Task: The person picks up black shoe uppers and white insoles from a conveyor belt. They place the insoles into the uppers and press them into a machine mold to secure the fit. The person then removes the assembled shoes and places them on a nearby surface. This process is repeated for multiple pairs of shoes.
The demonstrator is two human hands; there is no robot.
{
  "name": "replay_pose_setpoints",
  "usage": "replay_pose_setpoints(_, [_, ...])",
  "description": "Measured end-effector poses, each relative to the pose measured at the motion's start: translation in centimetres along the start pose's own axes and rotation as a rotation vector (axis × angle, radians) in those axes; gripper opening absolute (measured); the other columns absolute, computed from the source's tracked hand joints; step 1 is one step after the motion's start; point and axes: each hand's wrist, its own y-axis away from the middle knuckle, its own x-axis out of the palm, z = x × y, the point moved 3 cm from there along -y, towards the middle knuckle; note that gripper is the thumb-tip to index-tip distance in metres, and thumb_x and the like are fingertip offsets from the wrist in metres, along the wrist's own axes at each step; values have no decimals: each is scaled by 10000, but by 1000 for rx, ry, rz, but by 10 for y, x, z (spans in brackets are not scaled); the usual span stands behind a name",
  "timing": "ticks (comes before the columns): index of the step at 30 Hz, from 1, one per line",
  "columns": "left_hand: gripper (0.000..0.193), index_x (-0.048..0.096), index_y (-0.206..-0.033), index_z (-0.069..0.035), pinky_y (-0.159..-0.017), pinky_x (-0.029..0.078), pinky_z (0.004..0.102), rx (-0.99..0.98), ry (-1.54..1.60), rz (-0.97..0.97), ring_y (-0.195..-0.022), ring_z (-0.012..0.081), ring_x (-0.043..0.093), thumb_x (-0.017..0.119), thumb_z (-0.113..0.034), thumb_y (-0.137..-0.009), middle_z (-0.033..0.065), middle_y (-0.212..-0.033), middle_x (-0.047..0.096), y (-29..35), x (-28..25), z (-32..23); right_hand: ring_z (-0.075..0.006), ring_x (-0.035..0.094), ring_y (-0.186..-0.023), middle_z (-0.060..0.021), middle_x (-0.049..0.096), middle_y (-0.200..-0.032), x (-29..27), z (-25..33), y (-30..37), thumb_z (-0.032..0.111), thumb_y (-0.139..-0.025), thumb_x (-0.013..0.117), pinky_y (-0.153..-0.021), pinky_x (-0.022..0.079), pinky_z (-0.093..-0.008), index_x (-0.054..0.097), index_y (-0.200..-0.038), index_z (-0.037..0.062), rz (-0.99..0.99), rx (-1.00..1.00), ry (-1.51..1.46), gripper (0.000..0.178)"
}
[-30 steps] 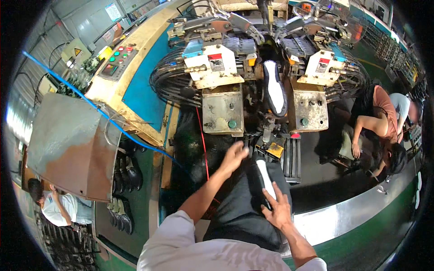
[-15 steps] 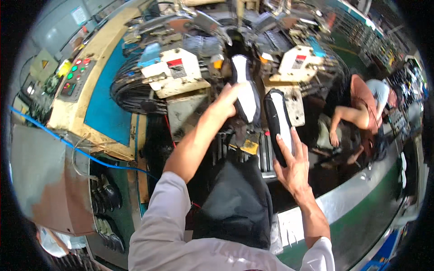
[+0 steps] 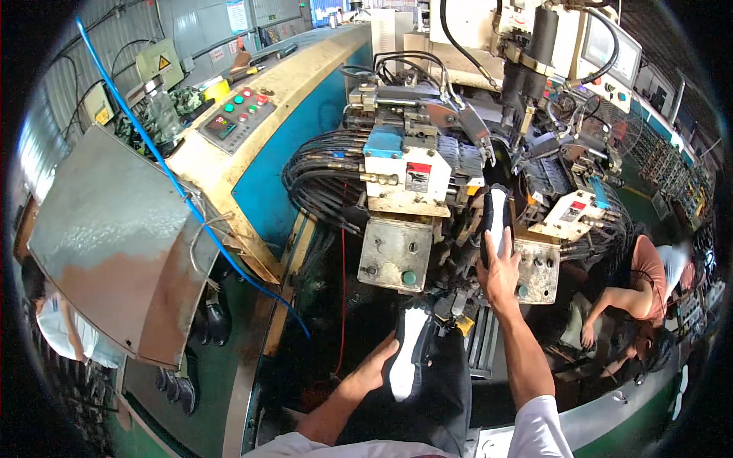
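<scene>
My left hand (image 3: 376,365) grips a black shoe upper (image 3: 411,353) by its left side, low in front of my lap. Its long white underside faces up, and the fingers beneath it are mostly hidden. Farther ahead, my right hand (image 3: 500,278) is closed round the near end of a second black shoe upper (image 3: 498,210), also white side up. That upper lies in the middle of the machine, its far end close to the metal jaws. The left clamp block (image 3: 408,179) and the right clamp block (image 3: 569,215) flank it.
A control panel (image 3: 235,116) with coloured buttons stands left, beyond a grey metal sheet (image 3: 122,252) and a blue hose (image 3: 179,191). Black shoes (image 3: 217,319) sit on a rack at lower left. At right a person (image 3: 645,278) bends near the machine; a metal edge (image 3: 611,408) runs below.
My left hand has drawn one shoe upper out of the machine toward my lap. My right hand has moved the other one into the machine's middle. The view has swung left and up.
</scene>
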Motion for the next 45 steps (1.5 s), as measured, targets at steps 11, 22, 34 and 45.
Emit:
replay_pose_setpoints(11, [575, 591, -1375, -14, -874, 636, 428, -115, -178, -241, -968, 304, 769, 410, -507, -1141, 201, -1114, 741, 22, 2, 28, -477, 396, -1511, -287, 438, -1615, 3, -18, 4, 88, -852, 754, -1255, 341, -553, 476, -1607, 93, -264, -281, 38, 804])
replay_pose_setpoints(22, [598, 511, -1473, -6, -972, 609, 502, -227, -244, -387, -1079, 389, 745, 382, -489, -1144, 235, -1269, 693, -20, -13, 53, -403, 427, -1517, -244, 489, -1594, 30, -20, -95, 211, -979, 629, -1293, 297, -493, 497, -1587, 89, -273, -280, 224, 634])
replay_pose_setpoints(34, [599, 577, -1430, 29, -1025, 570, 470, -333, -276, -371, -1122, 331, 730, 325, -443, -1161, 220, -1293, 711, -96, -36, 58, -401, 533, -1421, -252, 597, -1474, 27, -19, -174, 199, -1003, 564, -1232, 375, -489, 607, -1469, 57, -389, -308, 262, 489])
replay_pose_setpoints(45, [505, 571, -1439, -53, -1020, 555, 402, -251, -250, -345, -1122, 220, 702, 499, -452, -1138, 94, -1276, 695, -88, -16, 38, -407, 540, -1403, -246, 618, -1428, 12, -3, -177, 276, -1022, 583, -1209, 385, -499, 626, -1439, 40, -350, -299, 240, 482])
